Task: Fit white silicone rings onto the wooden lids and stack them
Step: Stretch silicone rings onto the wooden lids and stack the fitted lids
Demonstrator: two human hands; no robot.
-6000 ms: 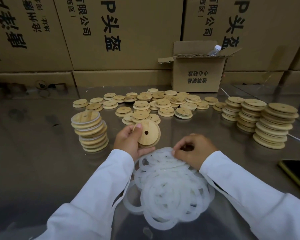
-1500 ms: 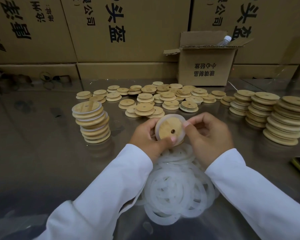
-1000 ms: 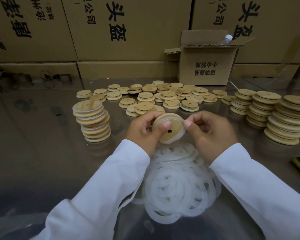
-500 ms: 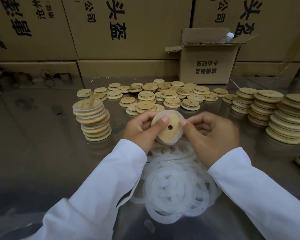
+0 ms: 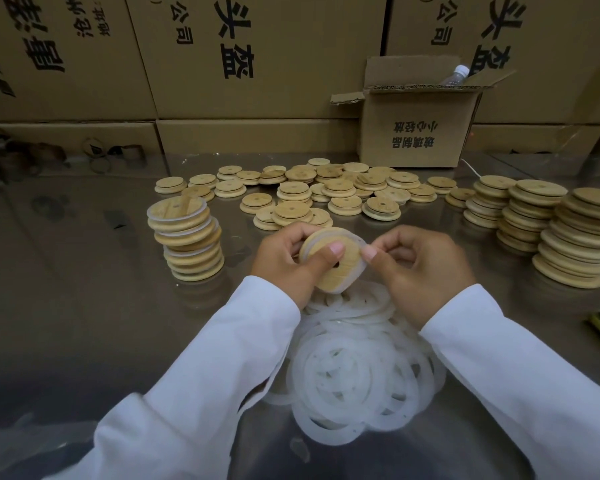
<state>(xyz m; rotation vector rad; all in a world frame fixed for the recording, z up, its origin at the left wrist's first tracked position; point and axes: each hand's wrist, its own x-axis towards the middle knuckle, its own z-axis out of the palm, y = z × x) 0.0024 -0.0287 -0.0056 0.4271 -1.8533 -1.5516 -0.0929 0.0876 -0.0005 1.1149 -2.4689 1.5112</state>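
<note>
Head view: at frame centre the left hand [image 5: 286, 263] grips a wooden lid [image 5: 331, 277], thumb across its face, while the right hand [image 5: 425, 268] pinches the white silicone ring [image 5: 355, 238] at the lid's right rim. Best to turn the lid and walk the ring evenly round its edge, without twisting. Below lies the ring pile [image 5: 354, 372]; the ringed stack [image 5: 187, 242] stands left. Upper right, the small carton [image 5: 416, 133] reads, inverted, 玻璃制品 小心轻放; the large cartons [image 5: 257, 64] show 头盔.
</note>
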